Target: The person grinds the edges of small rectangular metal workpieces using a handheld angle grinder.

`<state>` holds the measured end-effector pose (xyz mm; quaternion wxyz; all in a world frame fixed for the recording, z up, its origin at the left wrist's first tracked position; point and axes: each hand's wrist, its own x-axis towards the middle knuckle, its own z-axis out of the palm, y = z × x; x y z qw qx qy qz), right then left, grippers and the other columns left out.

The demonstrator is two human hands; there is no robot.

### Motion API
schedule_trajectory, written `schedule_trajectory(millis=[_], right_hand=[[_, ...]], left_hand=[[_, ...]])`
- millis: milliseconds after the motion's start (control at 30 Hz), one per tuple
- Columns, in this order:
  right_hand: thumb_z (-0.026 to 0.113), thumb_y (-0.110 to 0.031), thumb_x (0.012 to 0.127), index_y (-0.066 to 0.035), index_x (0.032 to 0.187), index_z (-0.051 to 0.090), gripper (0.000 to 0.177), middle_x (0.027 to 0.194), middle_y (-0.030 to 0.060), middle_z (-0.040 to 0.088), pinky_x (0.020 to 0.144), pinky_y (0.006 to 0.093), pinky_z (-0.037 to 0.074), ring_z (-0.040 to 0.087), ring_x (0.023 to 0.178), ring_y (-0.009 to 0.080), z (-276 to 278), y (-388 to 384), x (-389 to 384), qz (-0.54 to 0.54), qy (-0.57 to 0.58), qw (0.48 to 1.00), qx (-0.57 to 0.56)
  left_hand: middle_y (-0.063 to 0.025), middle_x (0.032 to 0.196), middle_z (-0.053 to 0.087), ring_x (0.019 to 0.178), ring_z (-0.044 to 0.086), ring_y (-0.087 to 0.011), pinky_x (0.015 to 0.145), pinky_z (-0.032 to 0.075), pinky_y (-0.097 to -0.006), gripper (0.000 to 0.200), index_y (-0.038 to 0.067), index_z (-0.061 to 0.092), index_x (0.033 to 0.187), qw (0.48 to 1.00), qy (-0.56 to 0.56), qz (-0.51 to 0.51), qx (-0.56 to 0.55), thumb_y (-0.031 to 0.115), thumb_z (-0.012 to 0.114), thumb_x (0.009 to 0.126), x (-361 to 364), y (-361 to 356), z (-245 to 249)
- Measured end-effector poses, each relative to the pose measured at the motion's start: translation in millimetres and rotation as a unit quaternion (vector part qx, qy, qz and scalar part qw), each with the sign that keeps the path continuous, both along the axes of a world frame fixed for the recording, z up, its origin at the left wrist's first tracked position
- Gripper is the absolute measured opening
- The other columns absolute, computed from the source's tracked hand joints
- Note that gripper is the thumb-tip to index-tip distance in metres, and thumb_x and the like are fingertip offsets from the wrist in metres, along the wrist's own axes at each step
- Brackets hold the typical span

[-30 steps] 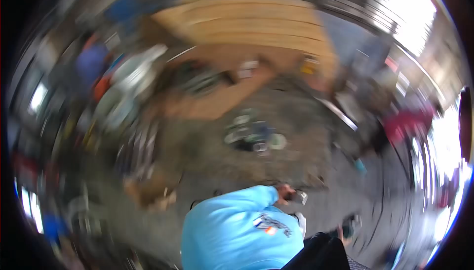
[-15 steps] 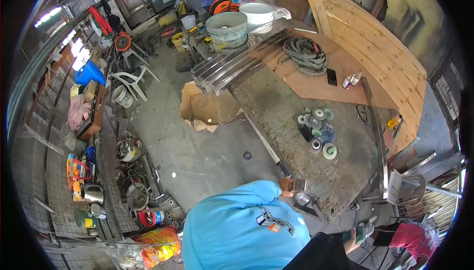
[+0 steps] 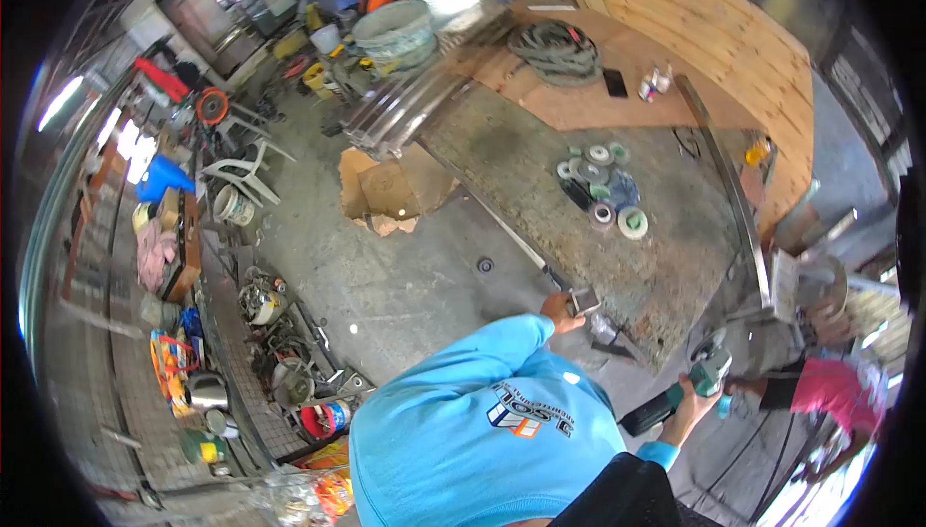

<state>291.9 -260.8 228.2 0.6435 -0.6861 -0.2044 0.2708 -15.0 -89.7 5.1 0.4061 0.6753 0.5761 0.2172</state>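
Observation:
My left hand (image 3: 557, 313) is closed on a square metal piece (image 3: 585, 300) at the near left edge of the worktable (image 3: 521, 156). A clear plastic-looking item (image 3: 604, 326) lies just beside that piece. On my right, my right hand (image 3: 696, 402) is wrapped round a green angle grinder (image 3: 711, 371), held off the table's near right corner, its head pointing up and away from me. Several round grinding discs (image 3: 632, 223) lie in a cluster on the tabletop, beyond both hands.
A long metal bar (image 3: 723, 180) lies along the table's right side. Farther back are a coiled hose (image 3: 555, 50), a phone (image 3: 614, 82) and metal tubes (image 3: 405, 108). A cardboard box (image 3: 386, 189) stands on the floor. A person in pink (image 3: 839, 392) bends at the right.
My right hand has risen with the angle grinder and now shows fully; before, it was mostly hidden by a dark shape. The view has shifted, while my left hand keeps the metal piece.

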Motion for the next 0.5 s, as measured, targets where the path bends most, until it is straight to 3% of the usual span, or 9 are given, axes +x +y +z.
schedule_trajectory(millis=[100, 167, 233, 300, 367, 433, 500], right_hand=[[0.082, 0.005, 0.07, -0.003, 0.151, 0.039, 0.092, 0.118, 0.0103, 0.062, 0.089, 0.0372, 0.055, 0.064, 0.099, 0.0221, 15, -13, -12, -0.04, 0.003, 0.999, -0.035], [0.086, 0.001, 0.068, -0.005, 0.15, 0.044, 0.093, 0.118, 0.009, 0.062, 0.086, 0.0375, 0.056, 0.064, 0.098, 0.0225, 1, -25, -12, -0.065, -0.007, 0.997, -0.043], [0.088, -0.001, 0.066, -0.005, 0.152, 0.042, 0.097, 0.118, 0.0104, 0.063, 0.086, 0.0376, 0.056, 0.065, 0.098, 0.0231, 6, -35, -23, -0.077, -0.03, 0.994, -0.069], [0.088, 0.003, 0.065, -0.002, 0.153, 0.038, 0.102, 0.123, 0.0118, 0.062, 0.087, 0.0372, 0.056, 0.064, 0.104, 0.0241, 17, -41, -41, -0.096, -0.021, 0.99, -0.102], [0.089, 0.001, 0.064, -0.002, 0.153, 0.038, 0.103, 0.126, 0.0121, 0.061, 0.088, 0.037, 0.056, 0.064, 0.106, 0.0238, 15, -47, -52, -0.102, -0.049, 0.983, -0.146], [0.092, -0.001, 0.063, -0.002, 0.153, 0.038, 0.104, 0.127, 0.0127, 0.061, 0.091, 0.0373, 0.056, 0.064, 0.108, 0.0237, 25, -46, -68, -0.094, -0.068, 0.976, -0.183], [0.094, -0.002, 0.065, -0.004, 0.154, 0.038, 0.105, 0.128, 0.0133, 0.06, 0.094, 0.0373, 0.056, 0.064, 0.11, 0.0239, 40, -38, -88, -0.084, -0.117, 0.956, -0.256]], left_hand=[[-0.0247, 0.12, 0.072, 0.116, 0.065, -0.0447, 0.101, 0.052, -0.0525, 0.071, 0.013, 0.075, 0.124, 0.994, 0.01, -0.102, -0.031, 0.049, 0.086, 0.063, 9, 21, 11], [-0.0269, 0.128, 0.066, 0.115, 0.063, -0.0459, 0.099, 0.051, -0.0542, 0.084, 0.016, 0.071, 0.133, 0.988, 0.002, -0.153, 0.029, 0.051, 0.088, 0.059, 11, 33, -16], [-0.0281, 0.131, 0.062, 0.116, 0.062, -0.0445, 0.1, 0.051, -0.0535, 0.095, 0.017, 0.067, 0.139, 0.989, -0.004, -0.122, 0.083, 0.053, 0.091, 0.054, 10, 31, -51], [-0.0243, 0.124, 0.067, 0.116, 0.066, -0.0401, 0.1, 0.052, -0.0513, 0.088, 0.016, 0.068, 0.13, 0.988, -0.049, -0.147, 0.0, 0.048, 0.095, 0.052, 11, 38, -49], [-0.0186, 0.11, 0.07, 0.105, 0.069, -0.0369, 0.095, 0.055, -0.048, 0.083, 0.011, 0.066, 0.118, 0.985, -0.109, -0.116, 0.061, 0.044, 0.101, 0.05, 10, 32, 28], [-0.0133, 0.098, 0.069, 0.091, 0.069, -0.0361, 0.086, 0.056, -0.0461, 0.085, 0.011, 0.062, 0.11, 0.966, -0.195, -0.094, 0.14, 0.046, 0.105, 0.046, 16, 36, 12], [-0.0059, 0.102, 0.066, 0.094, 0.065, -0.0243, 0.089, 0.055, -0.0411, 0.083, 0.01, 0.062, 0.103, 0.98, -0.084, -0.132, 0.127, 0.051, 0.107, 0.047, 18, 49, -22]])
